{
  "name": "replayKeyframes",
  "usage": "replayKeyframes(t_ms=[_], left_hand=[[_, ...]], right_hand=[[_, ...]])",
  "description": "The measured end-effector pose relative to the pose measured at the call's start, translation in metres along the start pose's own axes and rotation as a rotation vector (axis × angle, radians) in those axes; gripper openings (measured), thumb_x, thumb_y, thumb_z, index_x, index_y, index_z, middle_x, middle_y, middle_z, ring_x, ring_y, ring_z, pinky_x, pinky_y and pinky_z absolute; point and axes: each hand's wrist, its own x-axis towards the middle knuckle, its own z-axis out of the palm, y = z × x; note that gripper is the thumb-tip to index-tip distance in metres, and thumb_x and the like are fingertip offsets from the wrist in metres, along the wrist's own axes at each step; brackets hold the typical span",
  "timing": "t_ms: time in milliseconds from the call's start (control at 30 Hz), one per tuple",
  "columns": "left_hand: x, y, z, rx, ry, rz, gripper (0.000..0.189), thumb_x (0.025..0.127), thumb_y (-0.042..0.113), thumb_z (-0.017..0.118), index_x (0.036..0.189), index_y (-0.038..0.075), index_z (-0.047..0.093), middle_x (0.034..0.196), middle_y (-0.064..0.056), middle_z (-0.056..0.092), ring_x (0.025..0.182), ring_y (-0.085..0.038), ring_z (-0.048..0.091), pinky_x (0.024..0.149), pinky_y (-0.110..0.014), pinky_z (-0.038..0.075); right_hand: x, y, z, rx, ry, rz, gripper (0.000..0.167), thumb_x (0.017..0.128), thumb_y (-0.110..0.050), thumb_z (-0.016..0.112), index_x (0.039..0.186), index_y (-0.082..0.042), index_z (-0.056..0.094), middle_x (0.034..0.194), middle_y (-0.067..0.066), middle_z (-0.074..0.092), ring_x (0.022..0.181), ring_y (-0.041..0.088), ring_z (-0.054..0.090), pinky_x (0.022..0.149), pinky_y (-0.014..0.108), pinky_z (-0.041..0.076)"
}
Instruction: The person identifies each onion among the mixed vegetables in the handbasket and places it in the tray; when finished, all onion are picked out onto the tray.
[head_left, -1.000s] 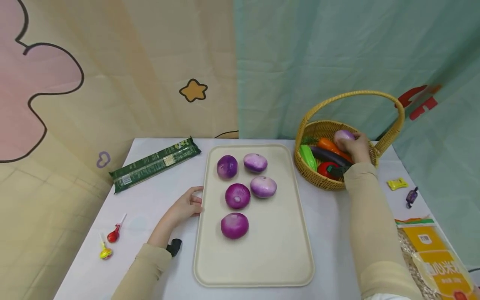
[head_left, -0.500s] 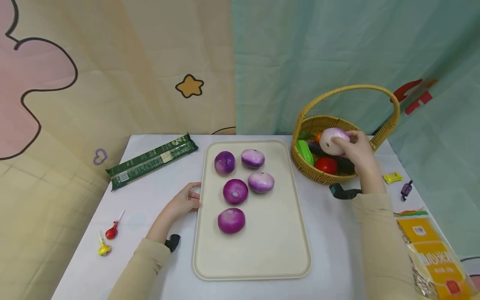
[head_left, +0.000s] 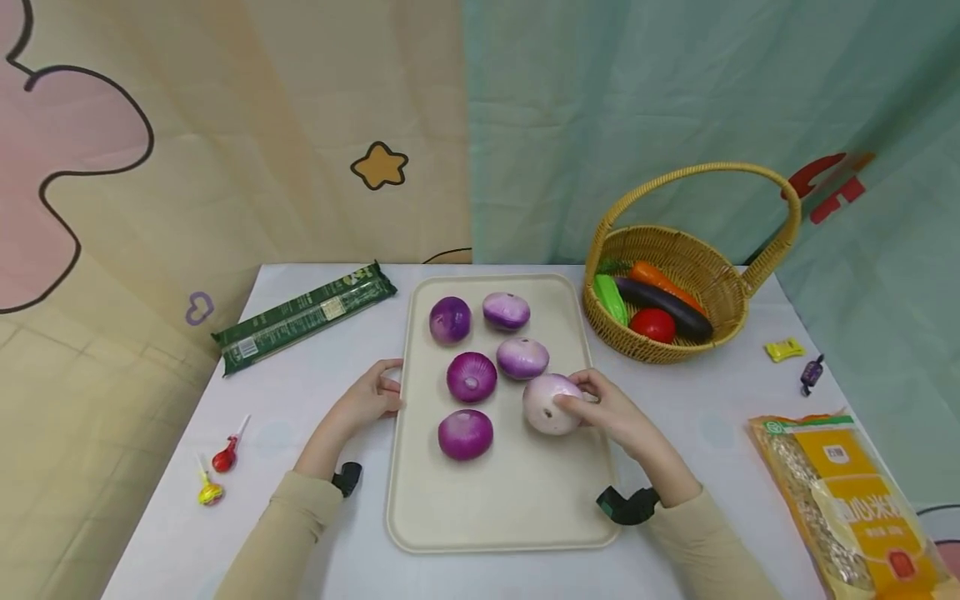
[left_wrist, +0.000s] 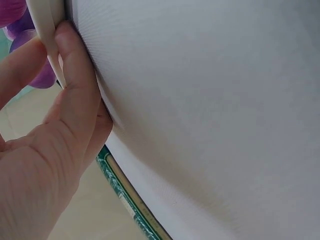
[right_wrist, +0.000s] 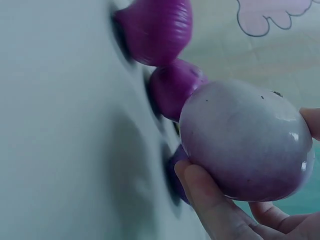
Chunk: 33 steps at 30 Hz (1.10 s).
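My right hand (head_left: 618, 417) holds a pale purple onion (head_left: 546, 405) between thumb and fingers, over the right half of the cream tray (head_left: 510, 512). In the right wrist view, the onion (right_wrist: 245, 142) is held above the tray surface, with a shadow below. Several other purple onions lie on the tray, including a dark one (head_left: 450, 320), a ribbed one (head_left: 471, 377) and a paler one (head_left: 522, 358) nearest the held onion. At the tray's left edge, my left hand (head_left: 367, 398) pinches the rim; the left wrist view shows the rim (left_wrist: 46, 25) between thumb and finger.
A wicker basket (head_left: 660, 354) with a tall handle holds an eggplant (head_left: 663, 307), a tomato (head_left: 652, 325), a carrot and a green pepper. Around the tray lie a green packet (head_left: 307, 317), two lollipops (head_left: 225, 458), two wrapped candies (head_left: 784, 349) and a grain bag (head_left: 855, 500).
My right hand has lifted the pale onion out of the basket and carried it left and toward me, over the tray. The left hand stays at the tray's edge.
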Motion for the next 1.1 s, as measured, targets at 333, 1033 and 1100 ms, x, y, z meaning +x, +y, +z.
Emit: replayKeyframes(t_ms=[333,1033,1100], left_hand=[[-0.002,0.002,0.001,-0.009,-0.001,-0.002,0.071,0.086,-0.006,0.060,0.150,0.000,0.030,0.105,-0.018,0.054,0.085,-0.017,0.056,0.074,-0.030,0.056],[-0.006,0.000,-0.004,-0.007,0.007,-0.024,0.072,0.087,-0.006,0.058,0.152,0.001,0.029,0.107,-0.019,0.053,0.086,-0.018,0.057,0.076,-0.030,0.056],[-0.006,0.000,-0.004,-0.005,0.006,-0.022,0.072,0.087,-0.006,0.058,0.152,0.001,0.028,0.108,-0.020,0.053,0.087,-0.019,0.057,0.076,-0.031,0.056]], right_hand=[[0.007,0.015,0.030,-0.007,0.017,0.082,0.043,0.091,-0.032,0.067,0.117,0.000,0.055,0.108,0.012,0.065,0.093,0.016,0.055,0.078,0.026,0.045],[0.004,0.021,0.039,-0.071,0.000,0.029,0.056,0.095,-0.030,0.064,0.134,0.005,0.047,0.118,0.021,0.063,0.104,0.024,0.062,0.080,0.029,0.054],[0.004,0.020,0.038,-0.069,-0.018,0.028,0.061,0.095,-0.032,0.064,0.138,0.005,0.044,0.125,0.021,0.061,0.110,0.027,0.062,0.086,0.034,0.054]])
